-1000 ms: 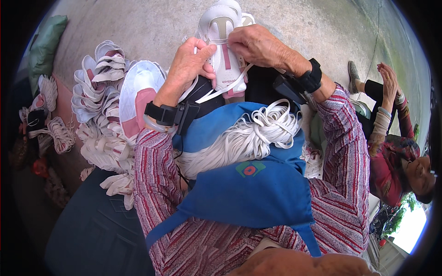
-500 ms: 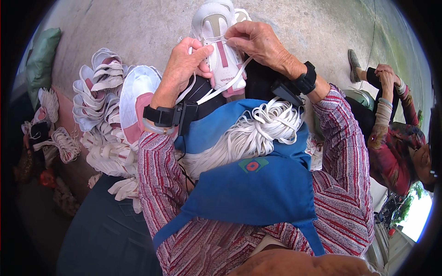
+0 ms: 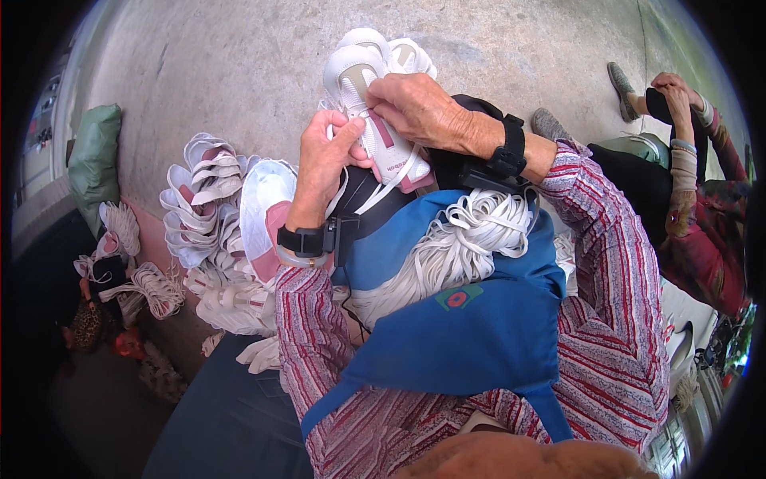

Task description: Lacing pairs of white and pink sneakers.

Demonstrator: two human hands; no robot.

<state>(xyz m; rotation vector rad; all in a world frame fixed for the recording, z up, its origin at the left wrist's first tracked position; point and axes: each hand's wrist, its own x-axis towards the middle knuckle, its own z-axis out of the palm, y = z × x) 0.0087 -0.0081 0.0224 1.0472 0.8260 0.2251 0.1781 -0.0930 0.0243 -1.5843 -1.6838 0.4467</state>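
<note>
1. Closest in, a blue apron point(image 3: 471, 343) spreads over the lap, and a thick bundle of white laces point(image 3: 447, 255) lies heaped in its fold, just below the wrists.
2. Striped sleeves come up from the bottom edge, and each wrist wears a black band.
3. Up to the left hand point(image 3: 323, 164): fingers curled, thumb and fingertips pinched together on a white lace at the near side of the shoe.
4. And the right hand point(image 3: 419, 108) sits over the top of the white and pink shoe point(image 3: 375, 112), fingers bent down and pressed on its lacing area. Whether they clamp a lace there, I cannot tell.
5. The shoe itself is held up between both hands, above the knees, toe pointing away, with a second white shoe point(image 3: 411, 56) just behind it.
6. Off to the left, a pile of white shoe uppers point(image 3: 207, 215) lies stacked on the ground.
7. Farther left, a green sack point(image 3: 96, 152) rests by the wall.
8. Far right, another person point(image 3: 694, 191) in a red top sits on the concrete floor point(image 3: 239, 64), hands raised together.
</note>
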